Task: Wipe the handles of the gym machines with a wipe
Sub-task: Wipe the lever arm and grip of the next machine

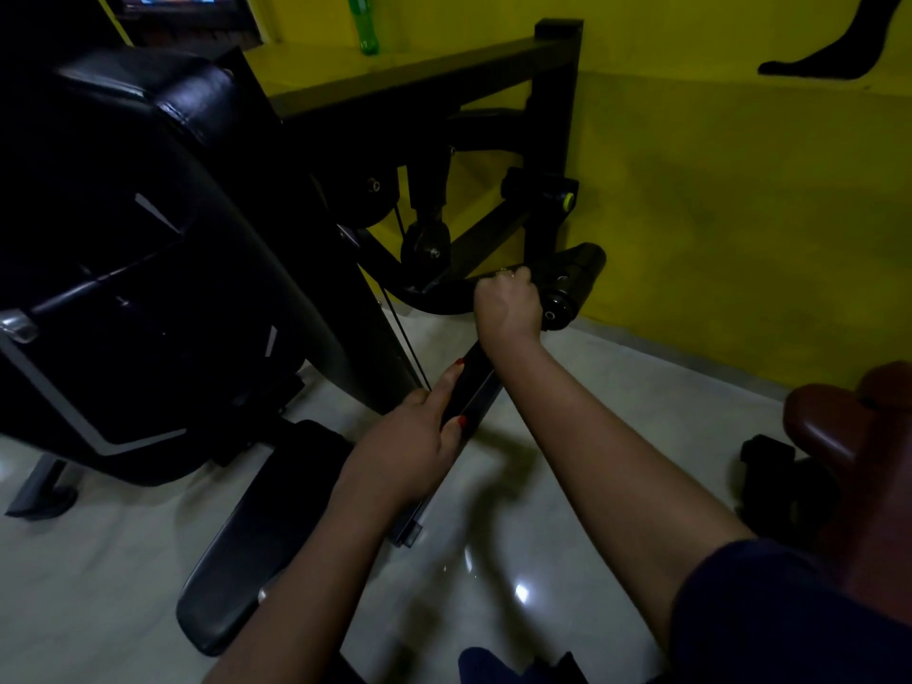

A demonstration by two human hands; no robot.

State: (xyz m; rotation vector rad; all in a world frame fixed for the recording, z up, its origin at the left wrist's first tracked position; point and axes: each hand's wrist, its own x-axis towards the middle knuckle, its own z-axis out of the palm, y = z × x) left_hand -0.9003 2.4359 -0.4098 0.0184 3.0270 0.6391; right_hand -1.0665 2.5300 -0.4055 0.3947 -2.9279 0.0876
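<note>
Right hand (508, 308) grips the bar (474, 382) just beside the roller (575, 283).

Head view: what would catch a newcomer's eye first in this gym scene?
Two bare arms reach to the middle, where the right hand and the left hand grip one black machine bar. Behind them a bright yellow wall fills the right side, and a big black padded backrest looms at left.

Count, head view.
Hands: 2, left hand (419, 446) and right hand (508, 303).
Black pads: 2, back pad (138, 239) and flat pad (261, 525).
Brown seat (849, 422): 1.
Roller (575, 281): 1.
Pulleys: 2, upper pulley (375, 197) and lower pulley (427, 244) (one cable beside them, dim).
Bar (474, 387): 1.
Curved tube (434, 301): 1.
Yellow knob (568, 201): 1.
Green bottle (362, 22): 1.
</note>
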